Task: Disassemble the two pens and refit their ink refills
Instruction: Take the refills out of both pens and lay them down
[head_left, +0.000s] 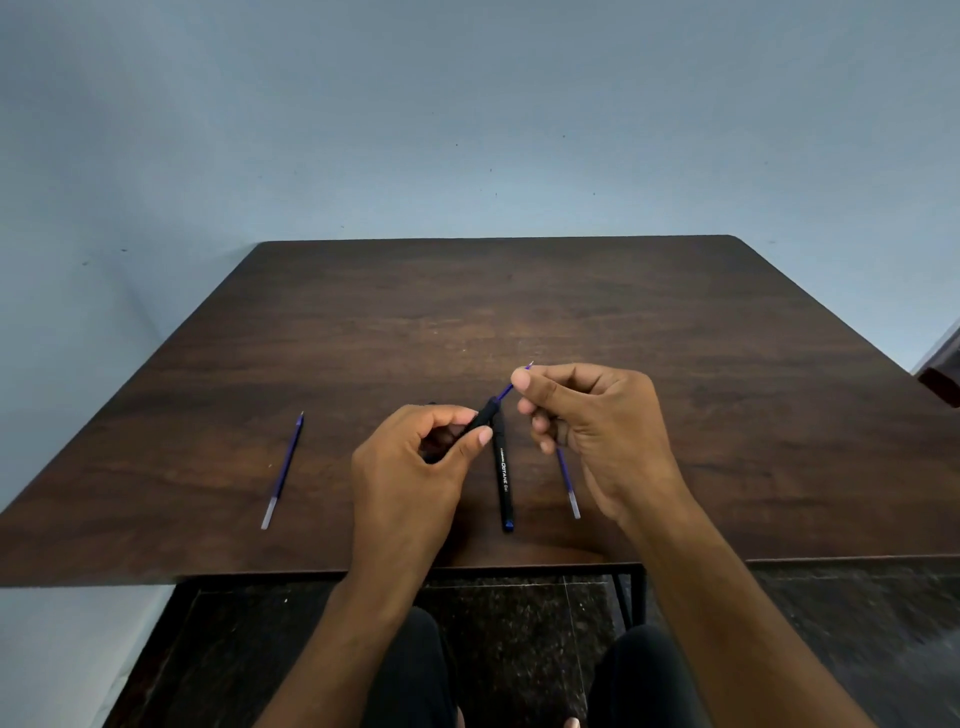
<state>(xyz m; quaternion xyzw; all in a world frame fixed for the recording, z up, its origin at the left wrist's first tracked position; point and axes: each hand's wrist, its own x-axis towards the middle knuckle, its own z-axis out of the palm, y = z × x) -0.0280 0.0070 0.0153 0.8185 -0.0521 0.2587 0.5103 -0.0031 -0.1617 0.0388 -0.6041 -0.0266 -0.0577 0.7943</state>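
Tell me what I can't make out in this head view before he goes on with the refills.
- Black pen part in the left hand: its lower end is hidden by the fingers.
- Refill pinched by the right hand: the fingers cover its middle, so whether it is entering or leaving is unclear.
- Lettering on the black barrel on the table: small and only partly readable.
- Refill by the right wrist: its top is hidden.

Matt wood-grain table (571, 312); matt black pen barrel (504, 483)
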